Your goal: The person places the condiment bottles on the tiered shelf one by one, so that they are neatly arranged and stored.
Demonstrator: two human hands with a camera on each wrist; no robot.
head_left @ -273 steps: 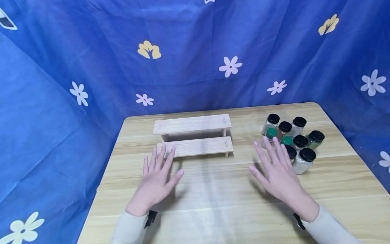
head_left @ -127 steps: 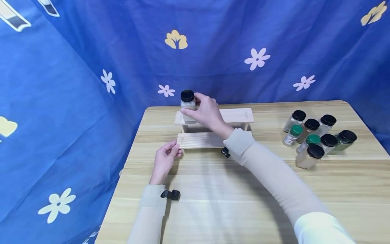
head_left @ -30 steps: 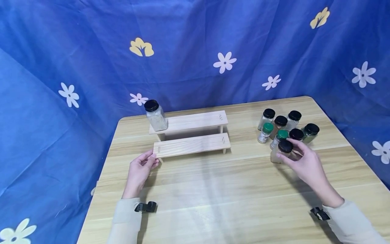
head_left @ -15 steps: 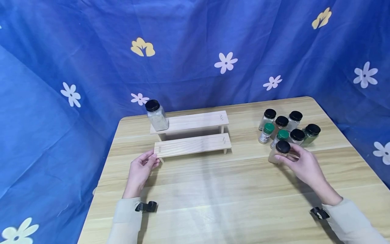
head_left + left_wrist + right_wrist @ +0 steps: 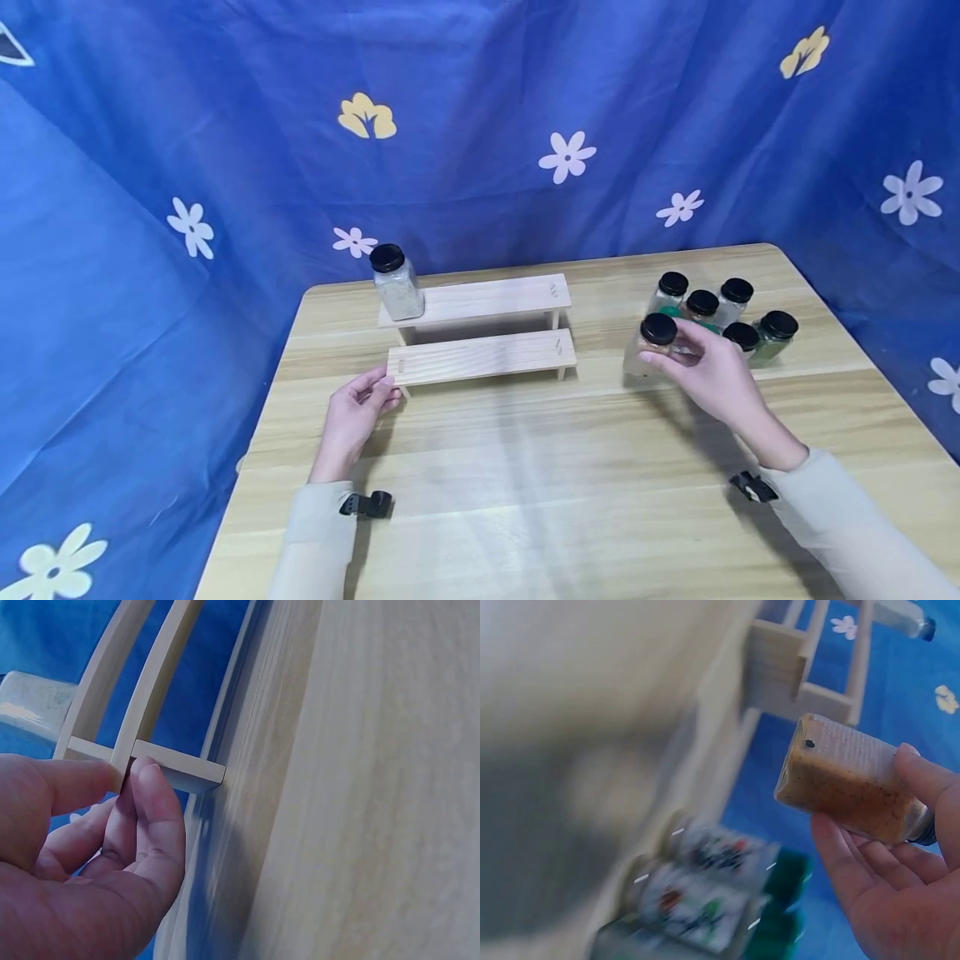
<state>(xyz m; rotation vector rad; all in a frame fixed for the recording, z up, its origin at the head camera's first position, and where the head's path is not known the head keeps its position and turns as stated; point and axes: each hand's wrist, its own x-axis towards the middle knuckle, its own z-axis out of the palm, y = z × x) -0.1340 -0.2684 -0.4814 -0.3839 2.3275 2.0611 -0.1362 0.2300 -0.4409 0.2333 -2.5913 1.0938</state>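
A two-step wooden rack (image 5: 480, 357) stands at the back middle of the table. One black-lidded jar of pale powder (image 5: 396, 283) stands on the left end of its upper step. My left hand (image 5: 381, 389) pinches the left end of the lower step (image 5: 178, 766) between thumb and fingers. My right hand (image 5: 675, 354) grips a black-lidded jar of orange-brown spice (image 5: 651, 343) and holds it above the table, between the rack and the cluster of jars. In the right wrist view that jar (image 5: 847, 787) lies tilted in my fingers, with the rack (image 5: 802, 671) beyond it.
Several spice jars (image 5: 720, 310), most with black lids, stand grouped at the back right of the wooden table (image 5: 525, 483). A blue flowered cloth (image 5: 480, 125) hangs close behind and along both sides. The jar cluster (image 5: 705, 900) is blurred in the right wrist view.
My right hand has lifted the orange-brown spice jar out of the cluster and carried it left, towards the rack. My left hand has stayed on the lower step's end.
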